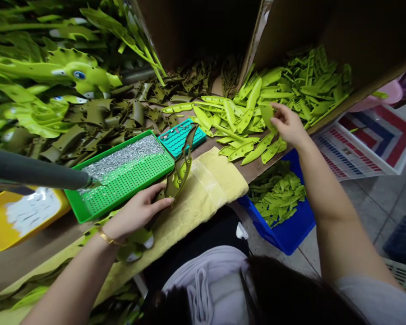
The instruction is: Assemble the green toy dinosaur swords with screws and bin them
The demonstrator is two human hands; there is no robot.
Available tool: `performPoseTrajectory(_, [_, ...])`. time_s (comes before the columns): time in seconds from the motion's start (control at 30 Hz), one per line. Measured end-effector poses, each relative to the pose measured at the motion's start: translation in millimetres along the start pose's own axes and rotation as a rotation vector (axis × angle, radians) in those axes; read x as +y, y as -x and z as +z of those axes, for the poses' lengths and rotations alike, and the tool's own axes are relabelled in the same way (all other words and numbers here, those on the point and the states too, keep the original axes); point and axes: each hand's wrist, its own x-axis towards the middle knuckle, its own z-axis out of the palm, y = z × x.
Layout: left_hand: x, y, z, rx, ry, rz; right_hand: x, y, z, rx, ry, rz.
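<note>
My left hand (144,210) is closed on a curved olive and lime-green plastic toy part (178,177), its hollow side showing screw posts. It is held above a folded yellow cloth (216,174) at the bench edge. My right hand (286,123) pinches a flat, leaf-shaped green plastic piece (267,116) over a heap of similar lime-green pieces (245,108). Left of the held part stands a green perforated tray (131,180) with many small silvery screws (128,155). A teal ridged tray (181,137) with a few small bits adjoins it.
A dark screwdriver-like tool (37,168) reaches over the green tray. Olive plastic parts (104,117) and green dinosaur bodies (79,74) fill the back left. A yellow bin (54,212) holds white pieces. Below the bench are a blue bin (294,225) and a striped basket (368,140).
</note>
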Motion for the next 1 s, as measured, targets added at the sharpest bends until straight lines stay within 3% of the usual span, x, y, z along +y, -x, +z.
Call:
performPoseTrajectory(0.07, [3.7,-3.0,3.9,-0.107,0.072,-0.015,-29.9,7.8,14.2,-0.035,-0.156,-0.031])
performPoseTrajectory(0.17, [8.8,-8.0,9.0,-0.202,0.140,-0.031,-88.5,33.3,49.4,-0.213,-0.173,-0.189])
performPoseTrajectory(0.3, [5.0,-12.7,10.8,-0.203,0.327,-0.128,-152.0,68.3,95.2,-0.511,-0.019,-0.584])
performPoseTrajectory(0.37, [1.1,-12.8,10.6,-0.183,0.410,-0.136,-167.8,75.0,112.4,-0.557,0.069,-0.827])
performPoseTrajectory(0.43, [-1.9,-12.2,10.4,-0.175,0.411,-0.105,-175.6,75.1,125.4,-0.513,0.131,-0.997])
performPoseTrajectory(0.53, [-3.7,-12.2,9.6,-0.168,0.321,-0.054,-179.7,70.9,137.9,-0.472,0.133,-1.081])
performPoseTrajectory(1.0, [-3.5,-17.5,7.0,-0.232,0.273,0.035,-176.4,61.3,149.8,-0.604,0.020,-1.036])
